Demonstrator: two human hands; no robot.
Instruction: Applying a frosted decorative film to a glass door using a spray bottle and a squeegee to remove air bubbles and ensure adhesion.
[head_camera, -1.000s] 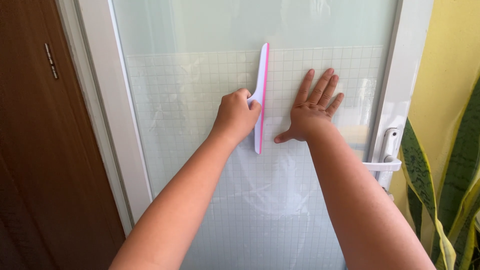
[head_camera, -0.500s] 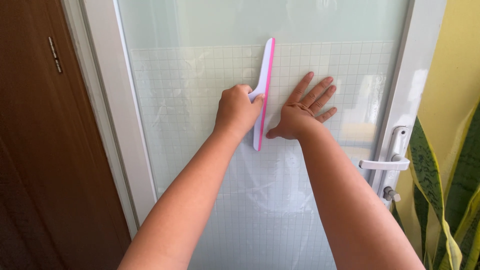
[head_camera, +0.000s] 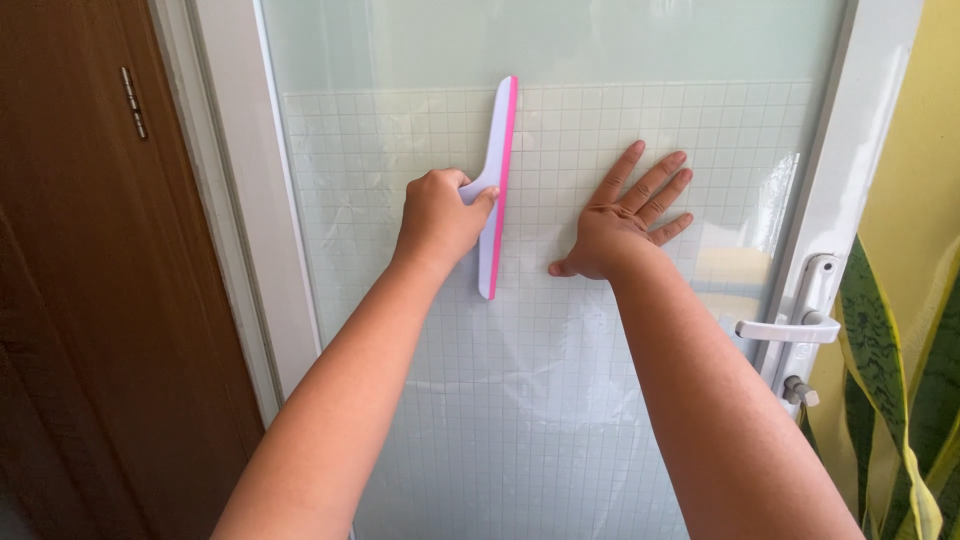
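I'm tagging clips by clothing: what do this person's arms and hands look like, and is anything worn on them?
Both forearms are bare as far as the picture shows: no sleeves, gloves, watch or bracelets in view. The left hand and right hand show no rings on the visible fingers. Nails look short and unpainted.

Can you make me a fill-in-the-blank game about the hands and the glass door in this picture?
1. The left hand grips a white squeegee with a ____ edge.
2. The right hand lies flat on the glass door with its fingers ____.
3. The squeegee blade stands almost ____ on the glass.
4. The white door handle is on the ____ side of the door.

Missing words: pink; spread; upright; right
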